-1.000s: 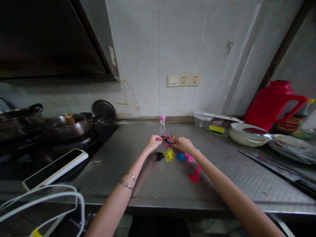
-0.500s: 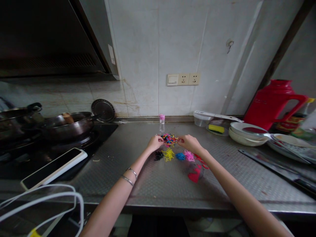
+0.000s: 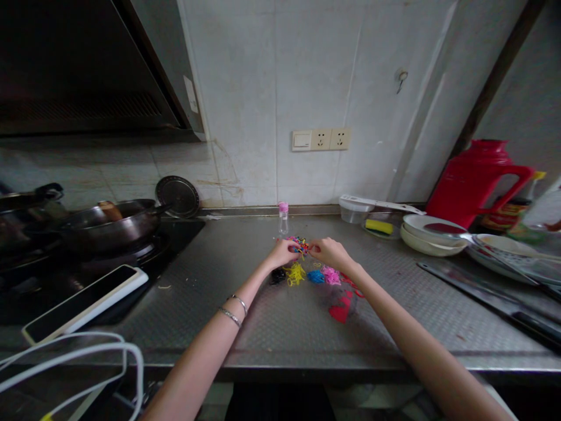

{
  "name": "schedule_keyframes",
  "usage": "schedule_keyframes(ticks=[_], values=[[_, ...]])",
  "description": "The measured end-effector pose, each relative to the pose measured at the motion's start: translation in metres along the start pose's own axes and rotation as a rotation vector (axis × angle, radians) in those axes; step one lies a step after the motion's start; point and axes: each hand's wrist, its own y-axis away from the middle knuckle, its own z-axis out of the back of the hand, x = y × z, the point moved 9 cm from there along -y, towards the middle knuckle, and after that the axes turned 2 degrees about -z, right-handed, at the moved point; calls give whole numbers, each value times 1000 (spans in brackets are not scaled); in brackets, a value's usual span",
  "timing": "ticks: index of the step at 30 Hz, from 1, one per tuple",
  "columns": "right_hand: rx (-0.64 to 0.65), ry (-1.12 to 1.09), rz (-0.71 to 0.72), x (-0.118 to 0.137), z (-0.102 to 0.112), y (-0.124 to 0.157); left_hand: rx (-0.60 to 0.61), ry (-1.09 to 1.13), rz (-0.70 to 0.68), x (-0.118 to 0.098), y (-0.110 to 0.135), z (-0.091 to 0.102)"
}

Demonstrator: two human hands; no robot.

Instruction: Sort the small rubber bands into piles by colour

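A mixed pile of small coloured rubber bands (image 3: 300, 240) lies on the steel counter between my hands. My left hand (image 3: 280, 254) has its fingers curled closed on bands at the pile's left side. At the right edge, my right hand (image 3: 331, 252) is pinched closed; what its fingertips hold is too small to make out. Sorted heaps lie nearer me: black bands (image 3: 277, 276), yellow bands (image 3: 295, 273), blue bands (image 3: 315, 276), pink bands (image 3: 331, 275) and red bands (image 3: 356, 287), the last partly behind my right wrist. A clear bag with red patches (image 3: 340, 310) sits in front of them.
Behind the pile stands a small clear bottle with a pink cap (image 3: 283, 217). Pans (image 3: 116, 225) and a white-edged device (image 3: 85, 304) are at the left. To the right are bowls (image 3: 432, 241), a yellow sponge (image 3: 379, 227), a knife (image 3: 477, 298) and a red thermos (image 3: 473, 184).
My left hand has moved in over the mixed pile, covering part of it and the black heap. My right hand stays pinched beside the pile. The view has shifted slightly.
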Motion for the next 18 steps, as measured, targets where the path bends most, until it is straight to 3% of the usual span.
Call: schedule_keyframes(ticks=[13,18], values=[[-15,-26,24,8,-2,-7,-71,156,62,0,0,4],[-30,-64,21,0,1,-4,-115,85,77,1,1,12]])
